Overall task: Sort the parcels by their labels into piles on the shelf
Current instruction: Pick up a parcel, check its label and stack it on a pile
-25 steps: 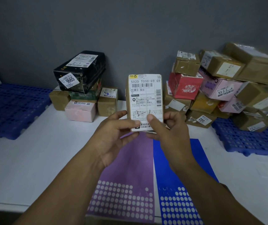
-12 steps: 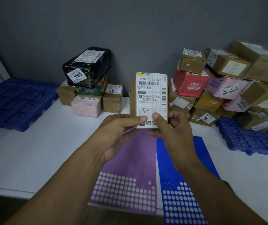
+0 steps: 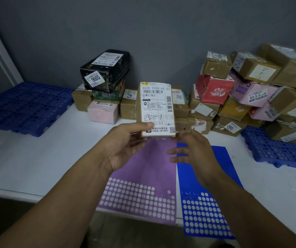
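now the left hand (image 3: pixel 125 145), reaching forward over the white shelf (image 3: pixel 36 158), holds the labelled parcel (image 3: pixel 157 108) upright above the purple sheet (image 3: pixel 143 176), with the thumb pressed on its lower left corner. the right hand (image 3: pixel 195 151) hangs just beside the lower right corner, fingers loosely spread, gripping nothing. a small pile (image 3: pixel 104 72) stands back left and a bigger heap (image 3: pixel 251 93) back right. open shelf surface lies left of the sheet.

The right hand (image 3: pixel 193 153) has let go of the parcel (image 3: pixel 157 108), apparently just clear.
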